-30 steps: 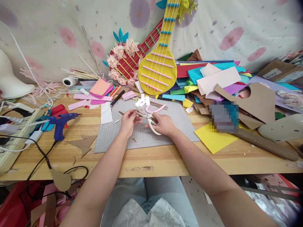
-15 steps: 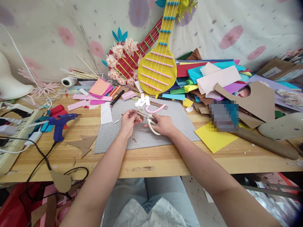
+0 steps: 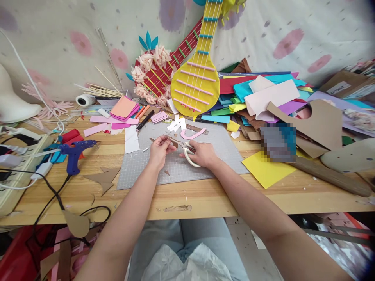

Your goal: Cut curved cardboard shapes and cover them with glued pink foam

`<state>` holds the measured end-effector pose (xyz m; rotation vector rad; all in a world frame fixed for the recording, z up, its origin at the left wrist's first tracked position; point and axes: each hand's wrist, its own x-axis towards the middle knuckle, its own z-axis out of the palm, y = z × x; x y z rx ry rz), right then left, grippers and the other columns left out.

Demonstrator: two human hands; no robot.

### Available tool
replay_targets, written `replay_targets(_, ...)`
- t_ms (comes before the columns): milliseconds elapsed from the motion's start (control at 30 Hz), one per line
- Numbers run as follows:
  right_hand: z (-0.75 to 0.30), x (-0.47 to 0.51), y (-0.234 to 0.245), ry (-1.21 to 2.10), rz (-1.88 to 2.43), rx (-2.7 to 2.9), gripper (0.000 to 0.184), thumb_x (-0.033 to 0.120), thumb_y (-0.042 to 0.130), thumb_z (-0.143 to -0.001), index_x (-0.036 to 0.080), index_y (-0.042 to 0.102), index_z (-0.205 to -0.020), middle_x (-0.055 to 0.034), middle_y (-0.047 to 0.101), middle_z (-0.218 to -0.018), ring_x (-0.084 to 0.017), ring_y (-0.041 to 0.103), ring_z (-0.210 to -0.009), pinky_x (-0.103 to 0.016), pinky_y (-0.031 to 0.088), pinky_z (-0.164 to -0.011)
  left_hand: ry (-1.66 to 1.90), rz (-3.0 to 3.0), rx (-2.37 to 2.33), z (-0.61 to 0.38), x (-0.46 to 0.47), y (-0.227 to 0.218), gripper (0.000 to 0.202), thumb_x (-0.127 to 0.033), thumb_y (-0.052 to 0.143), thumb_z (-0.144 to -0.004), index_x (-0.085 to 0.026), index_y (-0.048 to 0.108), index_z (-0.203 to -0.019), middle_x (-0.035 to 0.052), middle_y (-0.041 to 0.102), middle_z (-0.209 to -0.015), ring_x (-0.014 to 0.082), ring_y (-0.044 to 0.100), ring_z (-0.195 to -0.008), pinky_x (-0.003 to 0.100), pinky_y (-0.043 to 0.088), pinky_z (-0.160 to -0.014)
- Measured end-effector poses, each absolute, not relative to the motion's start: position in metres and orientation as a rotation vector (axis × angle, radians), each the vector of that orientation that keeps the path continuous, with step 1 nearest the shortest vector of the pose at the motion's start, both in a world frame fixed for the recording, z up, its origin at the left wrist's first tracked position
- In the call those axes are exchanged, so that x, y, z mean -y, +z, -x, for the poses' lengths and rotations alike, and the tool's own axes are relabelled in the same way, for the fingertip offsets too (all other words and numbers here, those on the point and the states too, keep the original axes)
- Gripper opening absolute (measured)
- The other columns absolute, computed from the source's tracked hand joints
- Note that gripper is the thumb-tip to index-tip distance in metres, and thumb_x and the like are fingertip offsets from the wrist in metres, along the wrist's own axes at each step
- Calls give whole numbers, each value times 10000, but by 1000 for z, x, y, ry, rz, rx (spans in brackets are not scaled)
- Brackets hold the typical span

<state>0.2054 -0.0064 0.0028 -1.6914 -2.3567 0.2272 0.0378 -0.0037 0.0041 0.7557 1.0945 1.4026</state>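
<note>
Scissors (image 3: 184,144), probably rigid and fairly light, are gripped by the white handle (image 3: 193,163) in the right hand (image 3: 203,153), above the grey mat (image 3: 225,156). To their left, the left hand (image 3: 159,153) pinches 1 brown piece (image 3: 175,144), likely stiff card, best held by its edge.

It's a craft workshop we're looking at, a small handmaking corner, and the desk (image 3: 205,197) gives it away! Here's a gridded cutting mat (image 3: 222,152), scissors (image 3: 184,144) above it, a blue glue gun (image 3: 76,154) over by the power strip (image 3: 11,203). To the right, a great heap of coloured sheets (image 3: 272,95); at the back, thin wooden sticks (image 3: 101,91). And look, two handmade string instruments, one yellow (image 3: 195,88), one red (image 3: 159,80), lean against a flower-patterned backdrop (image 3: 88,19). Below the desk, scraps (image 3: 64,253) pile up! Home or studio, I can't tell.
</note>
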Motion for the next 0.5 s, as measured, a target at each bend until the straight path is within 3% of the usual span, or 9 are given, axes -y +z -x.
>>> replay_targets(300, -209, 3, 2, 171, 1725, 2310, 457, 624, 405, -795, 211, 599, -832, -54, 681, -720, -202, 600, -666, -274, 223, -540, 1400, -805, -1076, -36, 3, 2, 229, -229, 709, -646, -138, 559, -793, -57, 572, -540, 64, 562, -437, 201, 505, -510)
replay_targets(500, -215, -2, 3, 306, 1855, 2031, 461, 635, 412, -785, 219, 597, -857, -45, 671, -756, -193, 584, -676, -260, 261, -552, 1345, -824, -1154, -39, 6, 3, 201, -213, 705, -651, -115, 587, -779, -25, 605, -574, 86, 594, -458, 210, 519, -493)
